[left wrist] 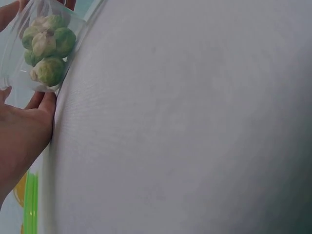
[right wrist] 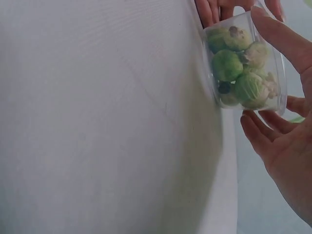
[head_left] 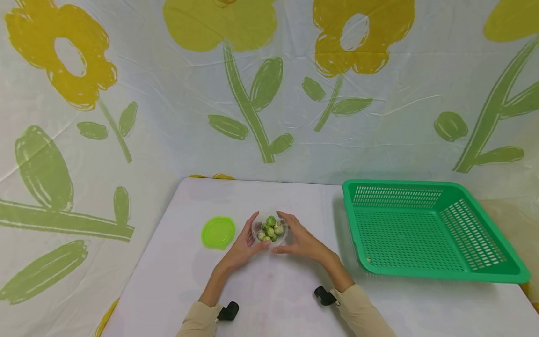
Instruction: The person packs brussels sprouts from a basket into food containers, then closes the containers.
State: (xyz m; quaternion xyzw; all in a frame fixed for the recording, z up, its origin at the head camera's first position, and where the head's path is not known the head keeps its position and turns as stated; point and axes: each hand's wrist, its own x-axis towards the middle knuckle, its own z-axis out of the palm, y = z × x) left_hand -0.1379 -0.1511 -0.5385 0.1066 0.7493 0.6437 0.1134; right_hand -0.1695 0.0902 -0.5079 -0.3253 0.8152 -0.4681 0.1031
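A small clear plastic container (head_left: pixel 255 230) holding several Brussels sprouts (head_left: pixel 270 230) sits on the white table between both hands. My left hand (head_left: pixel 242 248) grips its left side, thumb at the near side and fingers around the far left. On the right, my right hand (head_left: pixel 305 241) curves around the container, its thumb in front and its index fingertip by the far rim. In the right wrist view, the right fingers (right wrist: pixel 253 127) reach the container's side while the thumb crosses its rim. The top stands uncovered, with the sprouts showing from above.
Left of the container lies a bright green lid (head_left: pixel 218 232). A large green plastic basket (head_left: pixel 421 271) takes up the right side of the table (head_left: pixel 261 295). Behind the table hangs a flower-printed cloth (head_left: pixel 294 154), with another stretch on the left.
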